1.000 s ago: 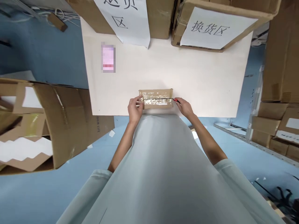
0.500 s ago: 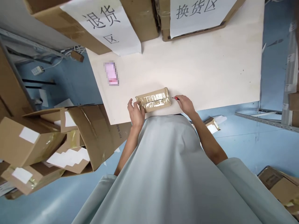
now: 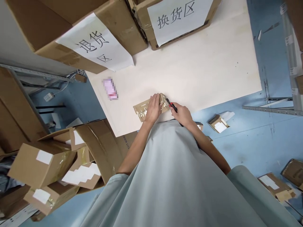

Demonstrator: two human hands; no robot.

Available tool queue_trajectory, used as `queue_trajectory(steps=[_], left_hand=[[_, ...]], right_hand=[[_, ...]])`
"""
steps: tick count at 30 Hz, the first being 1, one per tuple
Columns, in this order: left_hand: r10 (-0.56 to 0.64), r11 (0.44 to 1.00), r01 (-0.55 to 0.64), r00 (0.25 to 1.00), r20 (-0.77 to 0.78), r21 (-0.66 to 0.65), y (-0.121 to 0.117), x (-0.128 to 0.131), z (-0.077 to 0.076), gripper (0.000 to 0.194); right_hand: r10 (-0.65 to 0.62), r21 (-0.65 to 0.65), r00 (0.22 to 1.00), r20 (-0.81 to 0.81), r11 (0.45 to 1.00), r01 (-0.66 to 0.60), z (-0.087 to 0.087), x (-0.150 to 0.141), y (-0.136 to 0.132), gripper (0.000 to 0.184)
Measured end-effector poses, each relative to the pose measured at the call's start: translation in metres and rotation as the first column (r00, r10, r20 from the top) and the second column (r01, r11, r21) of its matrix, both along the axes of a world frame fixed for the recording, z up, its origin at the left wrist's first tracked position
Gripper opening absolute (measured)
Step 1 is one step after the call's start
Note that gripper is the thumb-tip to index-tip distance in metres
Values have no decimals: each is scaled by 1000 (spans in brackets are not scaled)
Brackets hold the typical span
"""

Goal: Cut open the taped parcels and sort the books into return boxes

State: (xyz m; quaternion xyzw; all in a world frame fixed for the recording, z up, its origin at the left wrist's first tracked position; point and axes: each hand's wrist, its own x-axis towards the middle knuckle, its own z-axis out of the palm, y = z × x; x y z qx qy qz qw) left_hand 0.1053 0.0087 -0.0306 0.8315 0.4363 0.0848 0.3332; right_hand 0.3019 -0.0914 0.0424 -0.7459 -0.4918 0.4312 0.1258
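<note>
A small cardboard box (image 3: 140, 109) wrapped in shiny clear tape lies on the white table near its front edge. Across its top rests my left hand (image 3: 153, 108), fingers stretched out and flat, covering the middle. My right hand (image 3: 183, 114) is closed around a red and black utility knife (image 3: 174, 107). The knife's tip is at the right end of the box; whether the blade has entered the tape I cannot tell.
Two large cartons with paper signs, one on the left (image 3: 94, 44) and one on the right (image 3: 177, 22), stand along the table's back. A blurred pink object (image 3: 110, 89) lies on the table (image 3: 201, 69). Several boxes (image 3: 42, 164) fill a big carton at left; small boxes (image 3: 219, 123) lie on the floor.
My left hand has moved from the box's left end onto its middle and flattened. The knife in my right hand has come to the box's right end. The camera view has shifted.
</note>
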Motion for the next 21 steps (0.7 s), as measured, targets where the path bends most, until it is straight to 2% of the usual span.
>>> queue_trajectory(steps=[5, 10, 13, 17, 21], left_hand=[[31, 999, -31, 999, -16, 24, -18, -4, -9, 69], [36, 999, -35, 999, -18, 42, -20, -3, -13, 68], [42, 998, -41, 999, -14, 39, -18, -2, -12, 67], [33, 997, -33, 999, -11, 67, -17, -2, -12, 70], [47, 995, -47, 999, 8, 91, -18, -1, -14, 73]], right_hand=[[49, -66, 999, 4, 997, -48, 13, -8, 5, 34], [36, -66, 999, -34, 997, -38, 12, -7, 10, 30], [-27, -67, 983, -184, 998, 15, 6, -4, 14, 29], [-125, -106, 893, -433, 991, 87, -3, 3, 12, 37], [-66, -142, 918, -391, 990, 10, -4, 8, -5, 32]])
